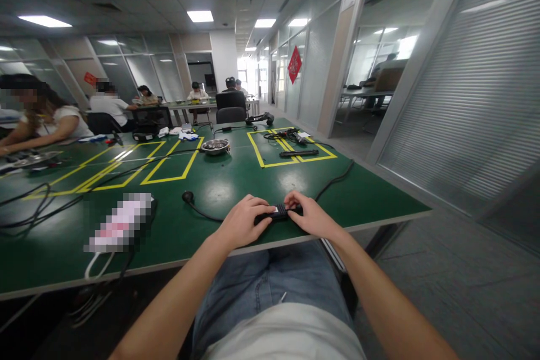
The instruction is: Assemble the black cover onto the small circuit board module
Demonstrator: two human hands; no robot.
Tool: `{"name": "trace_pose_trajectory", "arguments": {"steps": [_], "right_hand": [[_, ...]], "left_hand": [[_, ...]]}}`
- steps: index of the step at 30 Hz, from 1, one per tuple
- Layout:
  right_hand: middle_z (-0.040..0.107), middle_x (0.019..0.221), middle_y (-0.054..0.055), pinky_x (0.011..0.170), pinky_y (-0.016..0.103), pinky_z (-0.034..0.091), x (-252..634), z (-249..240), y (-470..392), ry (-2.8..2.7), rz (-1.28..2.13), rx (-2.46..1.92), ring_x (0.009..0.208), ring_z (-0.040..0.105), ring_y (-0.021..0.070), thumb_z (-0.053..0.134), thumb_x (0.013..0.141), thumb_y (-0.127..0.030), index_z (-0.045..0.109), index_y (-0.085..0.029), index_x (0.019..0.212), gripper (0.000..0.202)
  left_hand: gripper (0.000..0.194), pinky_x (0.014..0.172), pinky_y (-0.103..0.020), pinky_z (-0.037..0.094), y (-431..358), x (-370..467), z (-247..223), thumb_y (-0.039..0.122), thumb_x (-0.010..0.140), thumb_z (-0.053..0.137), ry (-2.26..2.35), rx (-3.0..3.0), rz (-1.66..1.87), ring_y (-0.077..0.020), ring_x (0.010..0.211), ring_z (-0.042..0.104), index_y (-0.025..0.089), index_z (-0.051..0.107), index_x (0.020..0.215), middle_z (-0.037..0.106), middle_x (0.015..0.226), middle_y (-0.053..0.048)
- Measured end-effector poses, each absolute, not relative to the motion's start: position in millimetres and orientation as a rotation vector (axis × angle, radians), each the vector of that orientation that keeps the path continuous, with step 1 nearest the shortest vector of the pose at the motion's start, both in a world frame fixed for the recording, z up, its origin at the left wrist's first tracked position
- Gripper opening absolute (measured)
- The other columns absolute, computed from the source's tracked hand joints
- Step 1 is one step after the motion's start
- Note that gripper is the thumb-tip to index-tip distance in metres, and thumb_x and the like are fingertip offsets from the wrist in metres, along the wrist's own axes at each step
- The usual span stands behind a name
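Note:
A black power adapter with a ribbed top and a pale label lies at the front edge of the green table. On its left end, my left hand is closed with fingers over the top and thumb along the near side. My right hand grips the other end, fingers curled. From the left side a cord runs to a black plug. Another black cable leads off behind my right hand across the table. Both ends of the adapter are partly hidden by my fingers.
A metal bowl with small parts stands farther back. Yellow tape outlines mark the table; a black bar and tangled cables lie inside one. At left are a blurred phone-like item and loose cables. A person sits far left.

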State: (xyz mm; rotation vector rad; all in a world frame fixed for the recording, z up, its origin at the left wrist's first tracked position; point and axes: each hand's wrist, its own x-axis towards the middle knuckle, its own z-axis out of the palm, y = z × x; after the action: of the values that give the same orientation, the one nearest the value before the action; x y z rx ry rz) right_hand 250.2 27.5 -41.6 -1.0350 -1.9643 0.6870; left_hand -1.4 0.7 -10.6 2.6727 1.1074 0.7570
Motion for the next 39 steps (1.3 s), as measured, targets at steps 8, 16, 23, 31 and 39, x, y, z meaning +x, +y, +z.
{"name": "trace_pose_trajectory", "arguments": {"steps": [8,16,23,31,39], "right_hand": [[0.073,0.089,0.002,0.086,0.035,0.053,249.9,-39.3,27.1,-1.992,0.667,-1.06,0.086,0.067,0.0215,0.059,0.079,-0.016,0.063,-0.023,0.094,0.017],[0.076,0.089,0.004,0.084,0.036,0.053,251.3,-38.7,26.3,-2.045,0.642,-1.09,0.087,0.07,0.0228,0.067,0.088,-0.029,0.068,-0.022,0.091,0.007],[0.076,0.089,0.004,0.081,0.034,0.053,248.0,-39.0,24.8,-2.05,0.607,-1.111,0.085,0.07,0.0222,0.069,0.089,-0.024,0.071,-0.023,0.09,0.003],[0.077,0.089,0.003,0.079,0.032,0.05,245.8,-40.6,25.8,-2.058,0.595,-1.143,0.081,0.069,0.0207,0.069,0.094,-0.028,0.072,-0.023,0.093,0.006],[0.078,0.092,0.004,0.08,0.033,0.052,245.2,-44.3,27.8,-2.008,0.56,-1.127,0.085,0.07,0.0221,0.068,0.095,-0.029,0.075,-0.022,0.094,0.01]], "left_hand": [[0.026,0.102,-0.042,0.056,6.3,-0.6,-12.5,0.026,0.103,0.065,1.14,2.465,0.836,-0.0258,0.109,0.071,0.025,0.08,0.124,0.082,0.119,-0.007],[0.018,0.098,-0.043,0.058,21.8,1.5,-24.4,0.015,0.095,0.068,1.608,2.27,0.953,-0.0287,0.107,0.072,0.022,0.075,0.111,0.08,0.11,-0.008],[0.012,0.096,-0.04,0.056,6.2,-2.3,-16.6,0.02,0.098,0.064,1.459,2.445,0.985,-0.0264,0.104,0.071,0.022,0.073,0.091,0.076,0.109,-0.009],[0.01,0.071,-0.033,0.046,1.6,-1.2,-11.4,0.018,0.091,0.069,1.496,2.468,0.804,-0.0216,0.076,0.065,0.021,0.067,0.082,0.069,0.081,-0.003],[0.018,0.074,-0.031,0.049,6.5,-5.0,-15.2,0.019,0.093,0.066,1.359,2.42,1.0,-0.0192,0.078,0.065,0.02,0.067,0.075,0.067,0.083,-0.004]]}}
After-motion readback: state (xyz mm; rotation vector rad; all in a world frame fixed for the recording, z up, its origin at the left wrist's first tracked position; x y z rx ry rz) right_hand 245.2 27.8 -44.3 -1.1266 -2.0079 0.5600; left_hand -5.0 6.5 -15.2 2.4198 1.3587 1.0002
